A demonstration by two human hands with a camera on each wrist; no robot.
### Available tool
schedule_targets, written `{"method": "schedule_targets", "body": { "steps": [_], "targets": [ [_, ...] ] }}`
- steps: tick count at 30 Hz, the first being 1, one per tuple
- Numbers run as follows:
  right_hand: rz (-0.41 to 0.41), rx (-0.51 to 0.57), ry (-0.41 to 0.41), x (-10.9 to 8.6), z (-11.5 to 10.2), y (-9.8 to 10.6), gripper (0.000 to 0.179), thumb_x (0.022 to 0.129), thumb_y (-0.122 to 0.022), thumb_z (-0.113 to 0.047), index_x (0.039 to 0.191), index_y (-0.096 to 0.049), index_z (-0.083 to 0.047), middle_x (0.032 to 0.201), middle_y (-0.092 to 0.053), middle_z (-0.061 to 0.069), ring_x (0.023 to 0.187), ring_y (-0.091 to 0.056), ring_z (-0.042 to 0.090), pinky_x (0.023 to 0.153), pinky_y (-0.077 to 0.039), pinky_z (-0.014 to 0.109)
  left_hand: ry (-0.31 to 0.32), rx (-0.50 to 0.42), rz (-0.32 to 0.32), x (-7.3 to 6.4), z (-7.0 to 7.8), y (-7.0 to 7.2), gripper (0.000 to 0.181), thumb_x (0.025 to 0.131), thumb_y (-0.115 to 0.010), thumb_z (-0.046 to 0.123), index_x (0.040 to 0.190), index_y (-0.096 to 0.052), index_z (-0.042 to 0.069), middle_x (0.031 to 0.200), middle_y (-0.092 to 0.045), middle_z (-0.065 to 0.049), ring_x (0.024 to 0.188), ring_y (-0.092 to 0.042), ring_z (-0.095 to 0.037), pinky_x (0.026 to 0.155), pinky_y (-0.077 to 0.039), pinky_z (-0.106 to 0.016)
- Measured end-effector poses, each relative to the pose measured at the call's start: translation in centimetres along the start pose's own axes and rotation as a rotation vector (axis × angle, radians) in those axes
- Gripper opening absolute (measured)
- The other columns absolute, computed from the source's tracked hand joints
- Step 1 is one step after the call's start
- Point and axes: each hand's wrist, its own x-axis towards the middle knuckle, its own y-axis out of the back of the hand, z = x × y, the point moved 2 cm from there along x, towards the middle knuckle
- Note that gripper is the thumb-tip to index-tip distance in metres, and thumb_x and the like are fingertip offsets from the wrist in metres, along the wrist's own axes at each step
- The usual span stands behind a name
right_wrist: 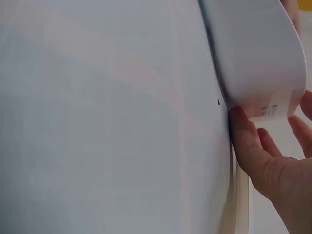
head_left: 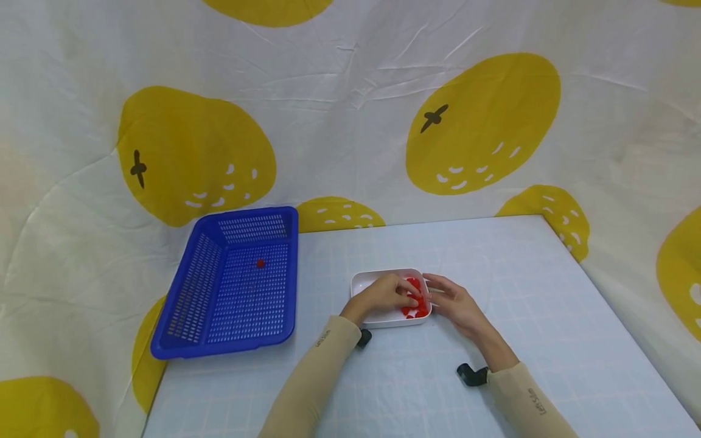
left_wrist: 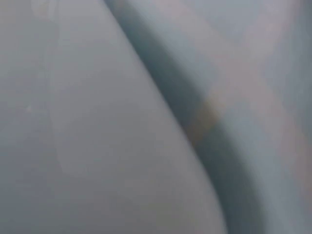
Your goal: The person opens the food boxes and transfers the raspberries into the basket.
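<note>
A shallow white tray (head_left: 385,321) lies on the table with several small red pieces (head_left: 420,311) gathered at its right end. My left hand (head_left: 383,293) reaches in over the tray's left side. Its bent fingers and thumb are among the red pieces; whether they pinch one is too small to tell. At the tray's right end, my right hand (head_left: 457,309) touches the wall with fairly straight fingers. In the right wrist view, the fingers and thumb of that hand (right_wrist: 285,178) lie against the tray's outer wall (right_wrist: 263,58). The left wrist view is blurred, with a pale curved surface close up.
A blue slotted basket (head_left: 292,274) stands at the table's left, with one small red piece (head_left: 260,263) inside. The table (head_left: 526,280) has a pale checked cover. Behind hangs a white cloth (head_left: 350,134) with yellow fruit shapes. Black wrist cameras (head_left: 471,375) sit at both cuffs.
</note>
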Motion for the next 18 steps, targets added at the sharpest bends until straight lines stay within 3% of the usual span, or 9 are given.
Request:
{"method": "schedule_targets", "body": {
  "steps": [9,13,18],
  "targets": [
    [0.012,-0.008,-0.009,0.0,0.0,-0.1,0.055,0.099,-0.064,-0.016,0.150,-0.045,-0.012,0.148,-0.042,0.021,0.124,-0.056,0.035,0.090,-0.053,0.039,0.041,-0.060,0.058,-1.1,0.3,0.6,0.022,0.091,-0.077,0.026,0.112,-0.078,0.024,0.100,-0.065,0.016,0.097,-0.055,-0.009,0.078,-0.051,-0.021],
    [0.016,-0.014,-0.026,0.0,-0.2,-0.1,0.055,0.099,-0.065,-0.017,0.150,-0.045,-0.013,0.148,-0.042,0.020,0.125,-0.054,0.036,0.091,-0.053,0.039,0.073,-0.123,0.087,-1.9,0.7,1.2,0.020,0.090,-0.077,0.028,0.110,-0.078,0.026,0.099,-0.065,0.013,0.091,-0.058,-0.012,0.074,-0.053,-0.023],
    [0.019,-0.013,-0.039,0.1,-0.2,-0.2,0.055,0.099,-0.064,-0.015,0.150,-0.044,-0.013,0.148,-0.041,0.021,0.126,-0.053,0.038,0.091,-0.052,0.039,0.068,-0.179,0.119,-2.6,0.9,2.0,0.020,0.090,-0.077,0.030,0.110,-0.078,0.027,0.091,-0.067,0.008,0.082,-0.059,-0.016,0.069,-0.053,-0.026]
  ]
}}
